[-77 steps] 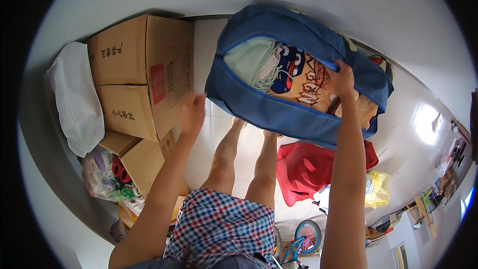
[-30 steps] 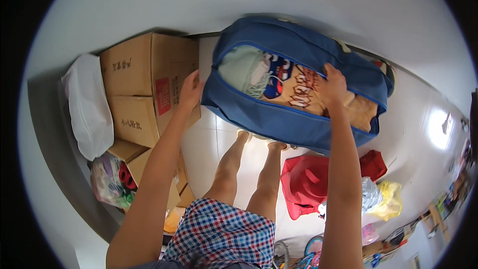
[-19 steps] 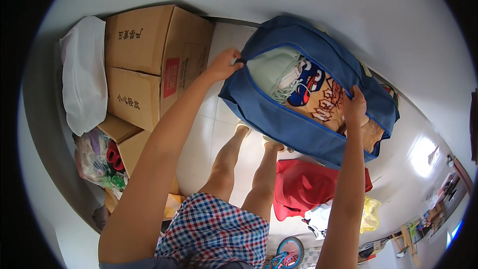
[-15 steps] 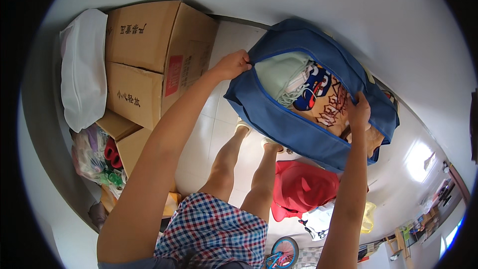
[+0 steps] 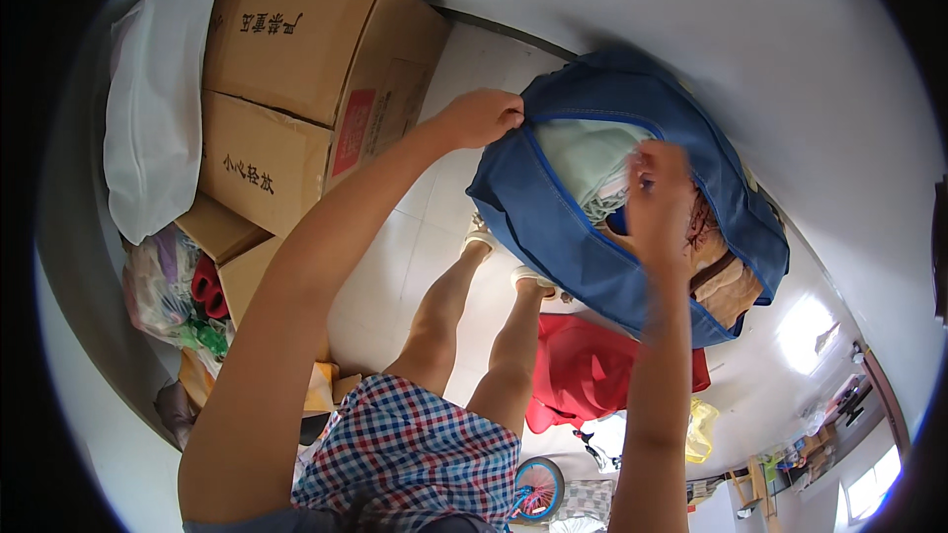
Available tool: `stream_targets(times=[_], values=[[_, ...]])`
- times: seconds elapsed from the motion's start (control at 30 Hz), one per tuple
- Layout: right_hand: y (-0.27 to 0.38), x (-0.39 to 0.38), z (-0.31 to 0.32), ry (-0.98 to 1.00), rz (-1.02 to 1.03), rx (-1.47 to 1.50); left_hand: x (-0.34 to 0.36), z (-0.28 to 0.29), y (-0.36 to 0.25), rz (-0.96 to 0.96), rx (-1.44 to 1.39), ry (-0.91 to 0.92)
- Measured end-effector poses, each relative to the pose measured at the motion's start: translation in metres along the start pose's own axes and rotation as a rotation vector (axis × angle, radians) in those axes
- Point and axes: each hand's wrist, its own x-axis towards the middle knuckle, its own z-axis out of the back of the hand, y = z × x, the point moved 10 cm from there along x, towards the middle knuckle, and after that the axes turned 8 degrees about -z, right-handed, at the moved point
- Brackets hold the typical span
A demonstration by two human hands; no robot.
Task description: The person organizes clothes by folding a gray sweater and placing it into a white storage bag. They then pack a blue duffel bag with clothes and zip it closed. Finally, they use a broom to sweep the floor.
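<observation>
At the far left a white plastic bag leans against a stack of cardboard boxes, two large cartons one above the other with smaller ones below them. Under the white bag lies a clear bag of mixed coloured items, touching the lower cartons. The tiled floor runs between the boxes and the person's bare legs, which stand close to the near side of the bag; checked shorts show at the lower edge.

The left hand is closed, pinching the upper left end of the blue zip bag at its opening. The bag stands on the floor against the wall, right of the cartons and well apart from them, its zip open and its mouth filled with folded clothing: a pale green piece at the left, brown fabric at the right.

The right hand is over the middle of the opening, fingers curled downward onto the clothing; it covers part of the contents, and whether it grips anything cannot be told.

Below the bag a red cloth lies on the floor, partly under the bag's lower edge. A yellow item lies right of it, and a small wheel shows near the shorts.
</observation>
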Motion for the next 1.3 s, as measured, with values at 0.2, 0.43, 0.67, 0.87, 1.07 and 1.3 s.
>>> stream_targets(times=[0.2,0.43,0.67,0.87,1.07,1.3], values=[[0.033,0.01,-0.129,0.206,0.207,-0.374,-0.002,0.003,-0.002,0.046,-0.084,0.043],[0.014,0.024,-0.154,0.214,0.024,-0.295,-0.012,0.004,0.03,-0.003,-0.561,-0.249],[0.011,0.022,-0.153,0.22,-0.118,-0.199,-0.015,-0.011,0.008,-0.091,-0.424,-0.246],[0.008,0.025,-0.153,0.216,-0.149,-0.279,-0.009,-0.003,-0.012,-0.288,-0.068,-0.324],[0.009,0.017,-0.138,0.133,-0.232,-0.319,-0.014,0.004,-0.015,-0.258,0.145,-0.352],[-0.012,-0.009,-0.094,-0.053,-0.275,-0.269,-0.019,0.005,-0.021,-0.25,0.197,-0.367]])
